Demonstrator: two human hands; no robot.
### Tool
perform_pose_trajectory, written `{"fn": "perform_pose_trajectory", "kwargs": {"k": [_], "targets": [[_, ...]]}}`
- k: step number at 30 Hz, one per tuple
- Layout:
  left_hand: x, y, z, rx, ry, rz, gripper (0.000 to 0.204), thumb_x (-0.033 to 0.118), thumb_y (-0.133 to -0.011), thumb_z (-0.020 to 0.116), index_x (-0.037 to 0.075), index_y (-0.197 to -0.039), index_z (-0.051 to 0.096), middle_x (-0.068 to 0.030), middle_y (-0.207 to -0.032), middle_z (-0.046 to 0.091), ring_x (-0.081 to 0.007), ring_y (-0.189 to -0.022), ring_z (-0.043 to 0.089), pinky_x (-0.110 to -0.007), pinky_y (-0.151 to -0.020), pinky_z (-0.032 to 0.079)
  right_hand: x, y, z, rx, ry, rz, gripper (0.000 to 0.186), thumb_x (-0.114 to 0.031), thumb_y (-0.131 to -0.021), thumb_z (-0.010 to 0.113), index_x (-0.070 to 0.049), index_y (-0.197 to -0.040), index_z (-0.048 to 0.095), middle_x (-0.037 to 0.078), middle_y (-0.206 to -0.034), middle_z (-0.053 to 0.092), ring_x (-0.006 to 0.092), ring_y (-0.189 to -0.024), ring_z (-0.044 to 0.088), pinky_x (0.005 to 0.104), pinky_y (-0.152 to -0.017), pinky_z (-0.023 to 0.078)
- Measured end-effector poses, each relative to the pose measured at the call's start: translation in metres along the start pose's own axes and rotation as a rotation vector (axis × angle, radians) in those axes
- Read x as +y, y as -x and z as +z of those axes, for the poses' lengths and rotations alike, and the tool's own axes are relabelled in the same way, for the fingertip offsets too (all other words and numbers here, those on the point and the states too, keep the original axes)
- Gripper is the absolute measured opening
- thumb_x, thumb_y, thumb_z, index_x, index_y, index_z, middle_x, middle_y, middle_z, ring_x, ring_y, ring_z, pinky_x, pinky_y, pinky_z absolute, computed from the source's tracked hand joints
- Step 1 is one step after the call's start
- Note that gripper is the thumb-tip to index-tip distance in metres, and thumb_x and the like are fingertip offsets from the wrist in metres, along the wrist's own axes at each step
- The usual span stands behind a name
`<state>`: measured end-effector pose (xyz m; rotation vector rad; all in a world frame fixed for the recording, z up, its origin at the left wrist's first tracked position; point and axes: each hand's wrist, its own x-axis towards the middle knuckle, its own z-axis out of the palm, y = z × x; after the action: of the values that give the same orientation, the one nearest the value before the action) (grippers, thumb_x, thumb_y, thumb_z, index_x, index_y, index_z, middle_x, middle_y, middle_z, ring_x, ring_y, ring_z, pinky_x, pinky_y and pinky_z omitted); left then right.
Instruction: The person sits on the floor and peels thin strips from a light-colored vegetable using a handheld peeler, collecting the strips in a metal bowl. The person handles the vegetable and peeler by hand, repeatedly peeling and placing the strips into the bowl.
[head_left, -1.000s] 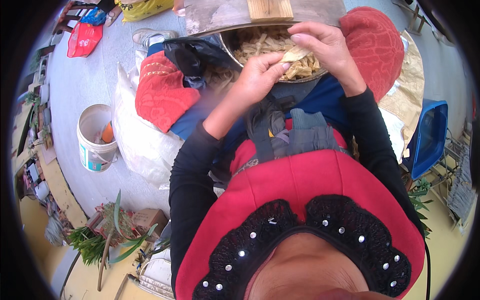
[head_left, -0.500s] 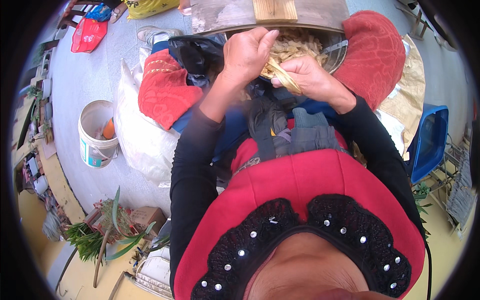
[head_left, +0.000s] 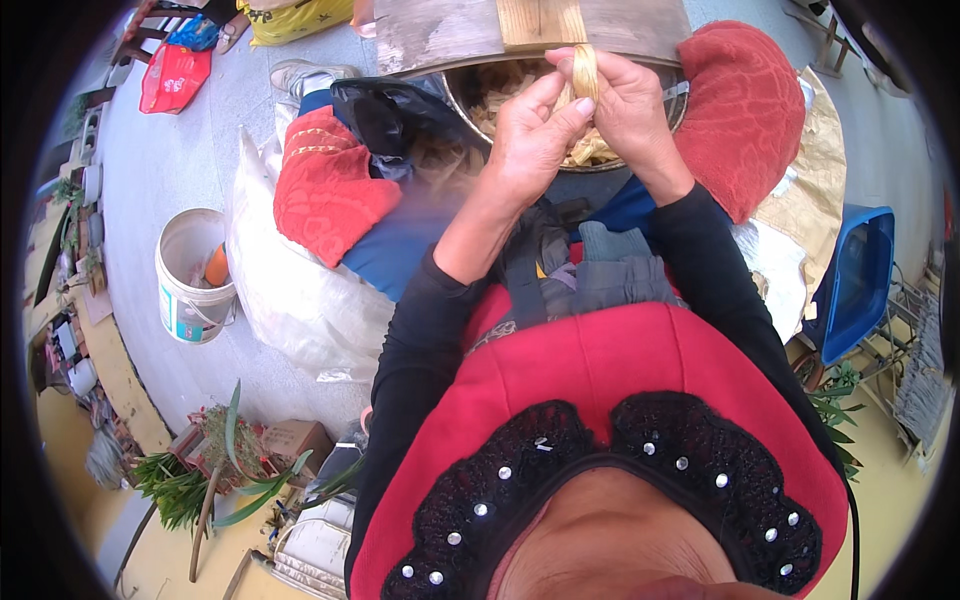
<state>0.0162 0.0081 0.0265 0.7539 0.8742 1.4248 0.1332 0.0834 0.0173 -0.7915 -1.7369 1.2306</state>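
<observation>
A yellowish, fibrous leaf-like strip (head_left: 586,75) is bent into a loop between my two hands over a round metal basin (head_left: 458,100). My left hand (head_left: 535,138) is closed, its thumb pressed on the strip's lower end. On the other side, my right hand (head_left: 630,108) is closed with its fingers round the strip's back. The fingertips of both hands nearly meet. More crumpled pale yellow pieces (head_left: 592,150) lie in the basin below, partly covered by my hands. Whether they are husk or leaf I cannot tell.
A wooden board (head_left: 440,35) lies across the basin's far side. Red cloths cover my left knee (head_left: 335,185) and right knee (head_left: 745,120). A black plastic bag (head_left: 385,115) and a white sack (head_left: 290,290) lie left, beside a white bucket (head_left: 190,290). A blue bin (head_left: 855,285) stands right.
Both hands have moved away from my body, the left also rightward, and come closer together over the basin. The strip, earlier hanging down beside the right hand, now stands up in a loop.
</observation>
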Motion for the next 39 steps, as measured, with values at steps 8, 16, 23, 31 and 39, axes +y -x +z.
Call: {"fn": "perform_pose_trajectory", "kwargs": {"k": [8, 16, 23, 31, 39], "targets": [[-0.024, 0.002, -0.018, -0.008, -0.055, -0.104, 0.011, 0.012, -0.095, 0.061, 0.002, -0.1, 0.06, 0.0014, -0.067, 0.054, -0.0079, -0.055, 0.046, -0.023, -0.05, 0.036, 0.004, 0.012, 0.002, 0.073, 0.261, -0.053, 0.019, -0.015, -0.097, 0.056, -0.009, -0.109, 0.07, 0.01, -0.093, 0.073, 0.0199, -0.085, 0.072, 0.028, -0.071, 0.054], [-0.012, 0.013, -0.036, 0.088, -1.363, 0.625, 0.015, 0.002, -0.085, 0.063, 0.005, -0.099, 0.061, -0.0139, -0.084, 0.063, -0.0337, -0.075, 0.063, -0.039, -0.064, 0.051, 0.009, 0.024, -0.011, -0.214, 0.4, 0.041, 0.019, -0.024, -0.095, 0.06, -0.008, -0.096, 0.069, 0.012, -0.079, 0.061, 0.0287, -0.072, 0.063, 0.034, -0.063, 0.047], [-0.036, 0.014, -0.032, 0.143, -1.027, 0.699, 0.039, -0.002, -0.079, 0.064, 0.005, -0.117, 0.063, -0.0133, -0.108, 0.066, -0.0324, -0.093, 0.063, -0.038, -0.079, 0.053, 0.027, 0.043, 0.0, -0.209, -0.799, 0.672, 0.025, -0.024, -0.099, 0.058, -0.003, -0.106, 0.069, 0.0, -0.099, 0.068, 0.0112, -0.092, 0.064, 0.0289, -0.082, 0.052], [-0.012, 0.014, -0.027, 0.001, -0.841, 0.368, 0.039, 0.018, -0.086, 0.065, 0.003, -0.122, 0.059, -0.0166, -0.12, 0.06, -0.0371, -0.103, 0.061, -0.039, -0.086, 0.05, 0.03, 0.036, 0.003, -0.149, -0.489, 0.34, 0.019, -0.01, -0.093, 0.06, 0.002, -0.104, 0.07, 0.007, -0.114, 0.064, 0.0144, -0.107, 0.058, 0.0284, -0.093, 0.046], [-0.021, -0.007, -0.029, 0.196, -0.824, 0.208, 0.03, 0.025, -0.096, 0.055, 0.0, -0.112, 0.061, -0.0105, -0.082, 0.066, -0.0226, -0.069, 0.063, -0.032, -0.065, 0.051, 0.003, 0.02, 0.006, 0.019, 0.336, -0.306, 0.012, 0.001, -0.08, 0.066, 0.001, -0.092, 0.069, 0.012, -0.114, 0.063, 0.0283, -0.108, 0.058, 0.0348, -0.093, 0.046]]}}
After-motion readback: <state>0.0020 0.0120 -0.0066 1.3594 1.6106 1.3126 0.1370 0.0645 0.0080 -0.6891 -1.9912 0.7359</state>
